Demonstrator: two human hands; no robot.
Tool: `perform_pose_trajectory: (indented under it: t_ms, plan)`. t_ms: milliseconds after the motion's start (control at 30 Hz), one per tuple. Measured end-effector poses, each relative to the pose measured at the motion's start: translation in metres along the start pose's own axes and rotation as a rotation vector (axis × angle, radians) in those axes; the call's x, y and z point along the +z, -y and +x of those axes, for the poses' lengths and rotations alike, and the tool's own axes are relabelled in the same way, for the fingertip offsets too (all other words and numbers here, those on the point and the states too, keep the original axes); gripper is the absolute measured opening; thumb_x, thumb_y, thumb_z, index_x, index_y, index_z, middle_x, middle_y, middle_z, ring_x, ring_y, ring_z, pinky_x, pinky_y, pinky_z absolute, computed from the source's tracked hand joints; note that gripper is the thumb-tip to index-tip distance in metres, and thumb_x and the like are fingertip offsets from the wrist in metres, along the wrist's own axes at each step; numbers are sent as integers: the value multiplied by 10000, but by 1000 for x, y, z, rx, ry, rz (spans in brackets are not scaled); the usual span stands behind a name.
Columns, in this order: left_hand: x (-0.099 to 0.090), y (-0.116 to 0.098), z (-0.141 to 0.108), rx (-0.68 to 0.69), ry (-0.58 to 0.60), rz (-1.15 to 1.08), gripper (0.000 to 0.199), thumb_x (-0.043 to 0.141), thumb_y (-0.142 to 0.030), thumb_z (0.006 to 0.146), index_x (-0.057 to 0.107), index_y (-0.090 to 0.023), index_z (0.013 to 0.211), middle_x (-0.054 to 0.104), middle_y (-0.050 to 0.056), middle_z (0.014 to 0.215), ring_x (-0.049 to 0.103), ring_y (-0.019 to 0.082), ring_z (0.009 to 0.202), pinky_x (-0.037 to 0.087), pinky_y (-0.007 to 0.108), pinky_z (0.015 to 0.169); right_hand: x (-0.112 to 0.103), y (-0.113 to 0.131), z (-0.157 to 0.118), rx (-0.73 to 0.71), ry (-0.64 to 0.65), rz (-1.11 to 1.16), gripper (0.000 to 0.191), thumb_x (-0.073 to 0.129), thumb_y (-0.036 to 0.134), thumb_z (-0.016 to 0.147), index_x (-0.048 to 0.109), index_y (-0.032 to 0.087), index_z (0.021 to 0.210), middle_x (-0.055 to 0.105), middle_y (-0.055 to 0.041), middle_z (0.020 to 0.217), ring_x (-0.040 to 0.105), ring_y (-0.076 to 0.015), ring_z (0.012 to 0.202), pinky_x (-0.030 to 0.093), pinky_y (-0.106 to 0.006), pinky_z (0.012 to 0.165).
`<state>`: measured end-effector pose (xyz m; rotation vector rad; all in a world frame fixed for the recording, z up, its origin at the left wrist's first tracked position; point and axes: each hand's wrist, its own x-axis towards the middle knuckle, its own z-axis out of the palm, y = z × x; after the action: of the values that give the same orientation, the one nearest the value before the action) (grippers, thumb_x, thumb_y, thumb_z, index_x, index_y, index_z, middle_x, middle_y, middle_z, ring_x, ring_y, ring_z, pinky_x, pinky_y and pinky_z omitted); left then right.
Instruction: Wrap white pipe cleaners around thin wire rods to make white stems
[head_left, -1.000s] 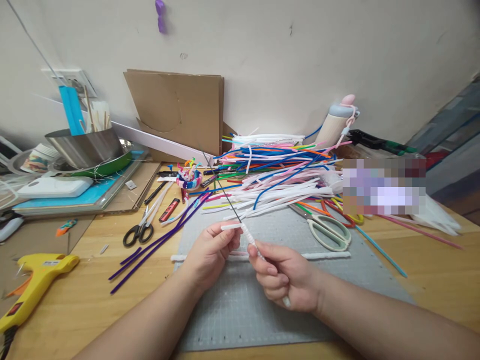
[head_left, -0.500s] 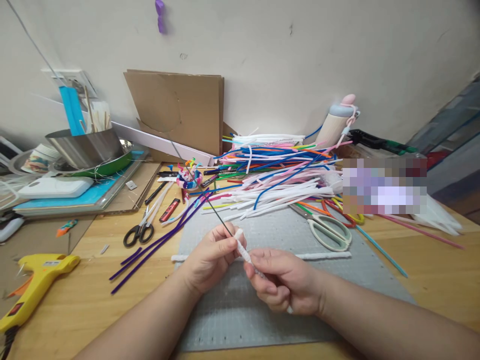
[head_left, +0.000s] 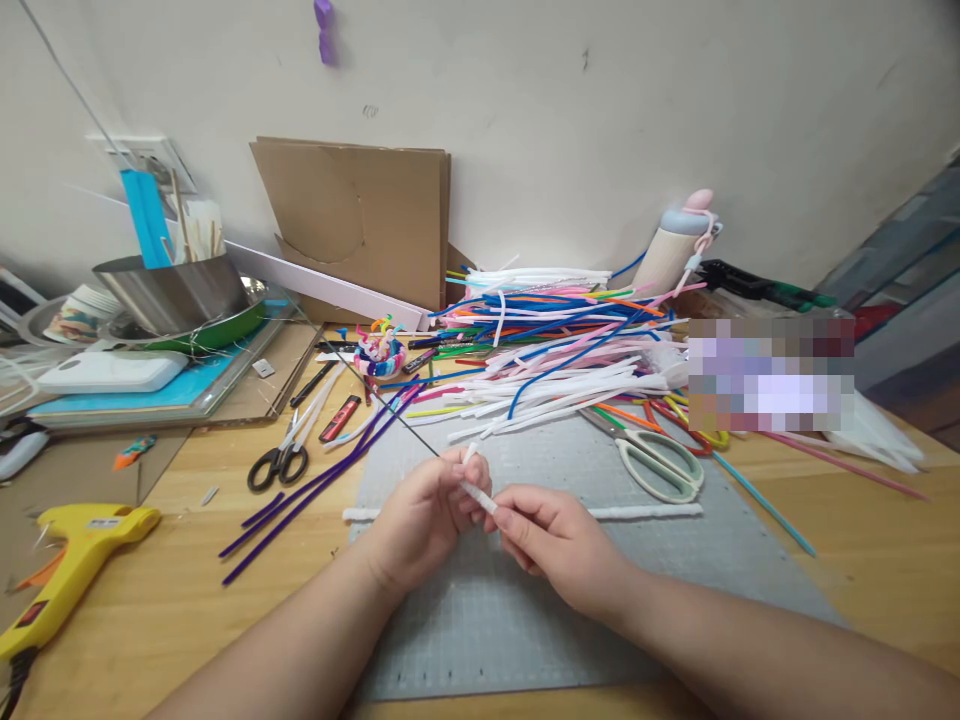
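We can't read any words or numbers here. We see a label point(head_left: 103, 523) on the yellow glue gun point(head_left: 124, 530), but its print is too small for us. Pale marks on a black pen point(head_left: 454, 341) are too blurry to read. Little scribbles point(head_left: 370, 111) on the wall point(head_left: 525, 150) don't make words we know.
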<state>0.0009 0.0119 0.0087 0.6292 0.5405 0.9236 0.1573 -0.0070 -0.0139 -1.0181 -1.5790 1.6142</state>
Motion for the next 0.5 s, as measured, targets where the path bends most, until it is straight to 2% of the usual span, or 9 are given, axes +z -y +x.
perform_pose_trajectory:
  t_ms: [133, 267, 367, 500]
  plan:
    - [-1, -4, -3, -76, 103, -116, 78, 479, -179, 675, 508, -147, 610, 341, -15, 586, 411, 120, 532, 338, 240, 543, 2, 5, -1, 59, 66, 143, 325, 512, 463, 837, 555, 150, 760, 411, 64, 483, 325, -57, 412, 225, -188, 395]
    - [-2, -6, -4, -93, 130, -141, 74, 513, -183, 640, 501, -143, 579, 313, -22, 586, 357, 105, 522, 350, 234, 533, 2, 7, -1, 132, 146, 307, 328, 534, 481, 821, 541, 157, 769, 414, 74, 473, 273, -42, 372, 185, -179, 364]
    - [-3, -4, -3, -58, 92, -32, 76, 528, -199, 661, 535, -141, 612, 356, -22, 572, 371, 101, 504, 356, 241, 522, 1, 6, -1, 97, 122, 237, 335, 531, 480, 827, 551, 152, 761, 412, 70, 476, 301, -49, 395, 209, -183, 382]
    - [-3, 0, 0, 10, -44, 163, 92, 515, -198, 662, 577, -133, 682, 392, -35, 486, 363, 89, 438, 324, 233, 495, 0, 3, -1, 17, 35, 55, 325, 504, 453, 853, 563, 148, 757, 403, 64, 493, 330, -58, 439, 245, -192, 425]
